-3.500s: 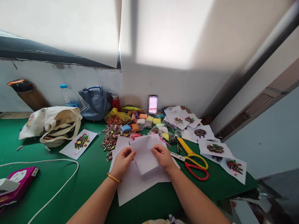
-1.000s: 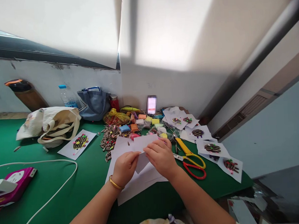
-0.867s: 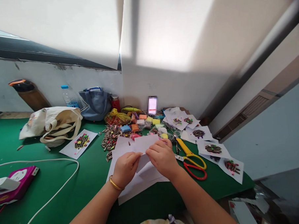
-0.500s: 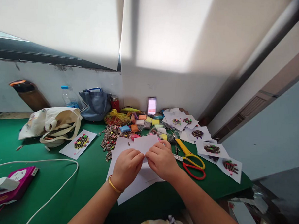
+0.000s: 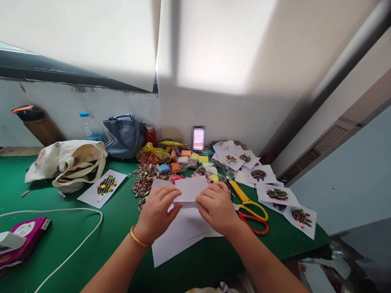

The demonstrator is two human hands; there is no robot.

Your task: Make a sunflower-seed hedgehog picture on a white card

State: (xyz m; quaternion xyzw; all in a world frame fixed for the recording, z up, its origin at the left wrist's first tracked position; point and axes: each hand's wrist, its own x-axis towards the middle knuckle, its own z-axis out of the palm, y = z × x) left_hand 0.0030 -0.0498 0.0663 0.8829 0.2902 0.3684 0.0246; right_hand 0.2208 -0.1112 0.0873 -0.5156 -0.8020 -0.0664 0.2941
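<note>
A folded piece of white paper [image 5: 191,190] is held up between both hands, its crease facing me. My left hand [image 5: 155,215], with a gold bangle at the wrist, has its fingers over the left end of this paper and its thumb below. At the right end, my right hand [image 5: 216,208] pinches the paper with fingers curled. Beneath them, a larger white sheet [image 5: 177,244] lies on the green table. Just right of my right hand are scissors [image 5: 255,217] with yellow and red handles, beside a yellow utility knife [image 5: 238,191].
Striped sunflower seeds [image 5: 147,181] and coloured clay packets [image 5: 176,167] lie behind the paper. Seed-decorated cards [image 5: 277,194] overlap along the right; another card [image 5: 102,188] is at left. A phone [image 5: 198,138] leans on the wall. A white cable [image 5: 79,242] curves across the left.
My left hand has slid left along the folded paper, its thumb parting from the fingers. My right hand has shifted slightly right, and more of the paper shows between them.
</note>
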